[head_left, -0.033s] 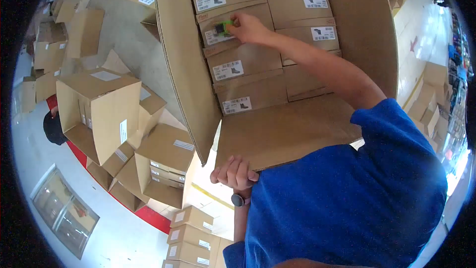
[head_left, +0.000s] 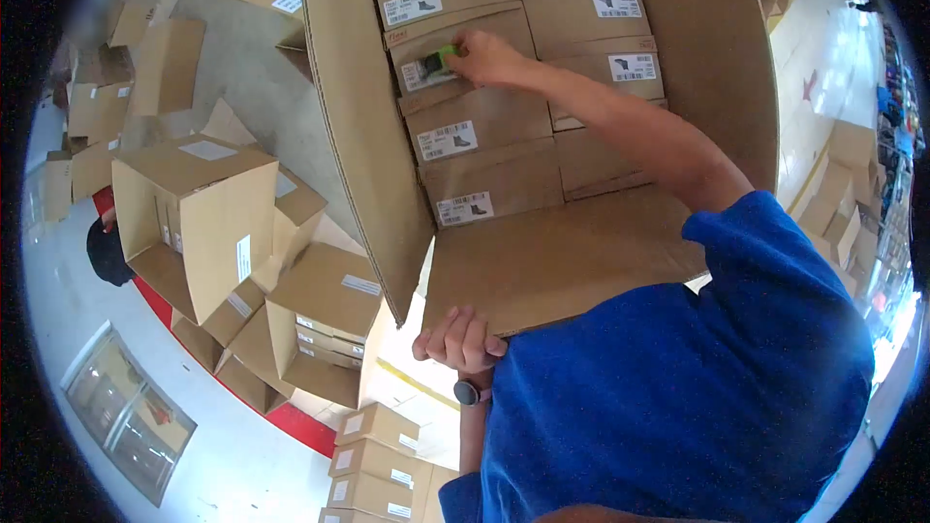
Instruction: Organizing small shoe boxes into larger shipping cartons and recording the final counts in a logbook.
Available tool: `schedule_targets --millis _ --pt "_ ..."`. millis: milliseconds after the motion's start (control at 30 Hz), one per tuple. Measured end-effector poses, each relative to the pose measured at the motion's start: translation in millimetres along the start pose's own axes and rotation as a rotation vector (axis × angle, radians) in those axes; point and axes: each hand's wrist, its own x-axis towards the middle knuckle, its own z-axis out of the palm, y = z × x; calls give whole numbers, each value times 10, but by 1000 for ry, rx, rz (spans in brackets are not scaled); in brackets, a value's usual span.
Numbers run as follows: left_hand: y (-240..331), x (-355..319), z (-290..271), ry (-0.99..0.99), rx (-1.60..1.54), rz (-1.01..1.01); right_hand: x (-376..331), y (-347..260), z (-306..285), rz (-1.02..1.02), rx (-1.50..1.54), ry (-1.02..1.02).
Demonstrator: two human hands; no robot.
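Observation:
A large open cardboard carton [head_left: 542, 261] holds two columns of shoe boxes, their labelled ends facing me. My right hand [head_left: 484, 58] reaches into it, fingers closed on a small green-and-black handheld tool [head_left: 433, 62]. That tool lies against the white label of one shoe box [head_left: 494, 39] in the left column; its exact kind I cannot make out. Lower down, my left hand [head_left: 460, 339] is curled over the edge of the carton's near flap, gripping it. A dark round watch [head_left: 467, 391] sits on that wrist.
On the left, several open cartons [head_left: 228, 223] stand stacked, some with boxes inside. Closed boxes [head_left: 373, 465] are piled at the bottom. The carton's left flap [head_left: 339, 107] sticks out beside my arms. More cartons [head_left: 843, 194] stand at the right. A dark cap [head_left: 107, 254] shows far left.
My right hand has shifted the green-and-black tool slightly downward on the label. My left hand stays on the flap.

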Motion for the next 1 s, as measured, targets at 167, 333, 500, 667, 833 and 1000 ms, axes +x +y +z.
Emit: schedule_targets --millis 167,333,500,667,833,1000 --pt "146 194 -8 -26 44 -60 330 -248 -247 69 516 -164" --pt "277 521 146 -5 11 -30 1207 175 -517 150 367 20" --pt "322 652 87 -19 82 -87 1423 -215 -637 142 668 13" --pt "366 773 67 30 43 -54 1933 -118 -1049 238 256 90" --pt "350 858 43 8 79 -54 1723 -433 -1164 131 849 218" --pt "561 767 515 146 120 -30 1374 367 -1854 143 1197 557"
